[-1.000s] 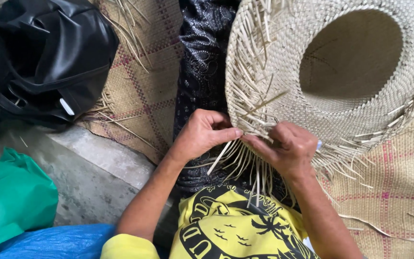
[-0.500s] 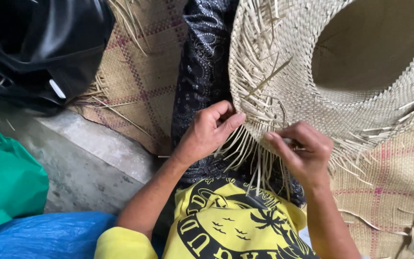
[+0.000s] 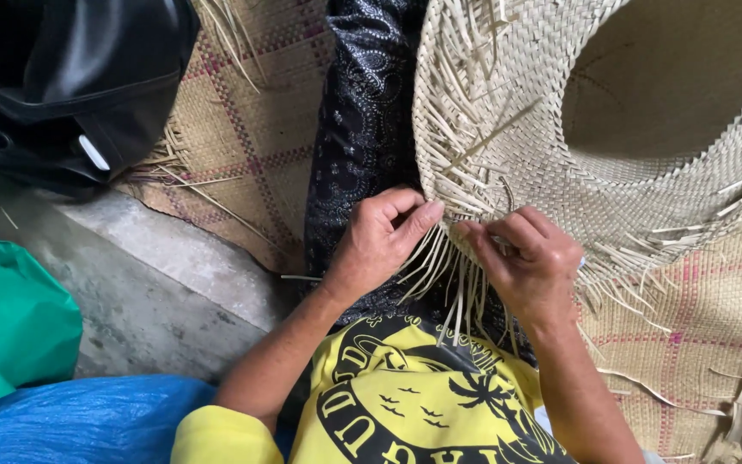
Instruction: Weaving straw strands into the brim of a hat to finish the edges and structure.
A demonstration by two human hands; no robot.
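Head view: a checked woven mat point(image 3: 242, 155) covers the concrete floor point(image 3: 148, 283) left of the hands. The left hand point(image 3: 380, 241) and right hand point(image 3: 521, 266) each pinch loose pale strips at the brim of a stiff, round straw hat point(image 3: 551, 129) just above them.

The hat point(image 3: 560, 129) is pale, matt woven straw with loose frayed strips, lying over a rough plaited mat point(image 3: 251, 146); beside that mat sits a glossy black leather-like bag point(image 3: 70, 77).
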